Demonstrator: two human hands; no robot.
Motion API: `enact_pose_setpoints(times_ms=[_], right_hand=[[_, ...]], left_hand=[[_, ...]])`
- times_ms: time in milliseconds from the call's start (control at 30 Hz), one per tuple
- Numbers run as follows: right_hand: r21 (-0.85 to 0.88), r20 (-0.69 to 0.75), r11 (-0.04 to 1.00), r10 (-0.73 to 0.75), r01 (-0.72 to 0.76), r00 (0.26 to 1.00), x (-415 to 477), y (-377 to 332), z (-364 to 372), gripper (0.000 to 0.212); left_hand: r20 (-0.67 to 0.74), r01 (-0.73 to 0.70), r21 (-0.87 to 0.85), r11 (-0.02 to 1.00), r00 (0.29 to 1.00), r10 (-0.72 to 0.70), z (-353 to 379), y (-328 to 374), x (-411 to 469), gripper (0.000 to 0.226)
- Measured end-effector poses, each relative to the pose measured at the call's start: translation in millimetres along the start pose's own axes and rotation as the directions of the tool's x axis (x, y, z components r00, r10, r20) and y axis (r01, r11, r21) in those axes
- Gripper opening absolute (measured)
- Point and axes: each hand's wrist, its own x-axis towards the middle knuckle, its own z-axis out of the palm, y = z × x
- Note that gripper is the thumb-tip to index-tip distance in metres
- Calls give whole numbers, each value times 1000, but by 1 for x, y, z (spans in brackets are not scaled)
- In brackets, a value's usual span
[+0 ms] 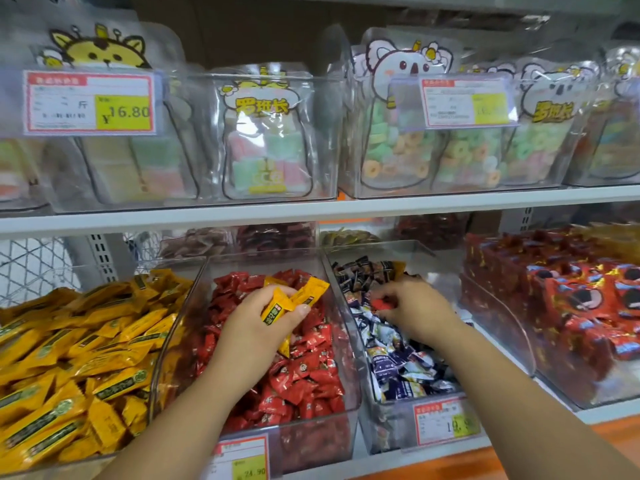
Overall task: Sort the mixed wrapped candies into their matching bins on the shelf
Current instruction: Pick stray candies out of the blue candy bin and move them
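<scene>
While sorting is judged unfinished, yellow foil-wrapped candies (291,298) are clutched in the left hand (258,329) over the clear plastic red-candy bin (263,261); one red wrapped candy (382,303) is pinched by the right hand (417,306) in the clear blue-candy bin (384,424), just right.

Both bare forearms are reaching forward and upward, side by side. The left hand (266,323) is curling its fingers and thumb around yellow candies (310,289). The right hand (419,306), knuckles up and fingers bent downward, is pinching a red candy (381,302) at its fingertips.
</scene>
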Motion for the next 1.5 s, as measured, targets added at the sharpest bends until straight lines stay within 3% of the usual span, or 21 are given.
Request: enact_pose_setpoints(times_ms=[233, 400, 467, 633, 700, 833, 900, 1000, 1133, 1233, 1333, 1400, 1500], right_hand=[[141, -141, 990, 45, -25, 989, -10, -2, -21, 21], [497, -324, 859, 53, 122, 945, -15, -41, -41, 13], [595, -287, 788, 27, 156, 958, -15, -60, -41, 12], [820, -6, 566, -146, 88, 989, -14, -74, -31, 26], [801, -46, 595, -50, 67, 998, -9, -61, -28, 27], [535, -188, 836, 259, -122, 947, 0, -9, -13, 37], [484, -171, 850, 328, -211, 929, 5, 12, -7, 38], [429, -120, 871, 318, -240, 941, 26, 19, -4, 46], [158, -2, 942, 302, -297, 953, 57, 25, 2, 51], [238, 83, 899, 359, -368, 930, 71, 34, 12, 51], [371, 36, 857, 372, -357, 928, 79, 37, 18, 30], [345, -1, 880, 349, -327, 937, 76, 34, 15, 14], [339, -19, 895, 315, -290, 949, 71, 32, 15, 17]], left_hand=[[2, 9, -3, 1000, 1000, -9, -3, -4, -3, 7], [-14, -20, -23, 1000, 1000, 20, -5, 0, -8, 8], [-24, -28, -31, 999, 999, 27, -6, 1, -9, 8], [-48, -58, -39, 998, 997, 56, -8, 2, -11, 9], [-52, -50, -40, 998, 997, 48, -8, 1, -10, 9], [-32, -28, -34, 999, 999, 27, -8, -2, -8, 10], [-32, -19, -31, 999, 999, 18, -8, -2, -7, 9], [-39, -24, -14, 1000, 999, 23, -7, -2, -7, 9], [-30, -25, -10, 1000, 999, 24, -7, 0, -9, 9], [-26, -20, -15, 1000, 999, 19, -7, 0, -9, 10], [-27, -23, -26, 999, 999, 22, -6, 2, -8, 10], [-28, -30, -27, 999, 999, 29, -5, 2, -7, 9], [-27, -35, -14, 999, 999, 34, -5, 1, -8, 10]])
